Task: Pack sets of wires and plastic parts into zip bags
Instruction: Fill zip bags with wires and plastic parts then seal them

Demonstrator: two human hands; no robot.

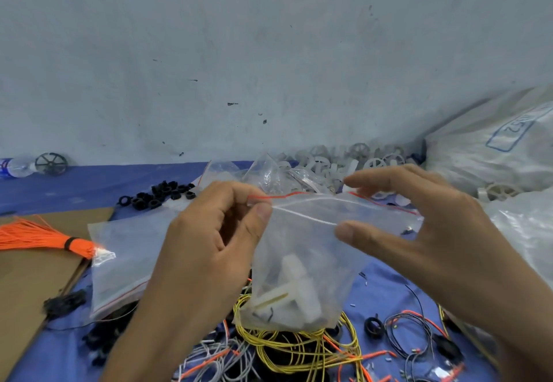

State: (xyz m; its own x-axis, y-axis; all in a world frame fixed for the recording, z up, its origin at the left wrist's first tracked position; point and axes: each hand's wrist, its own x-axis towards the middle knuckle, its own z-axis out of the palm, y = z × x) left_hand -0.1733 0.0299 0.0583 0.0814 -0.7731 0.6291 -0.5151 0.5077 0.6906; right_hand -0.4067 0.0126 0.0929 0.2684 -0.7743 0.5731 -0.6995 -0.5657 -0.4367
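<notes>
Shows a clear zip bag (302, 250) at the centre of the frame, held up above the blue worktop (74, 184). Hangs with its long axis running top to bottom, mouth pointing up and bottom sagging toward the lower centre, with the red-edged rim and white zip line running left to right and dipping slightly to the right. Carries white plastic parts (294, 280) and a small dark piece in its lower half.

Gripped at the top left corner by the left hand (209, 232), with thumb and forefinger pinching the rim and the other fingers curled. Flanked on the right by the right hand (434, 232), fingers spread and fairly straight, closed round nothing, with the thumb tip against the bag's front just below the zip line and the forefinger reaching past the rim.

Directly below the bag, a tangle of yellow wires (299, 348). At left, an orange wire bundle (39, 236) on cardboard (27, 307), beside flat clear bags (119, 262). Above those, black rings (158, 194). Behind the bag, a heap of white wheels (344, 163).
</notes>
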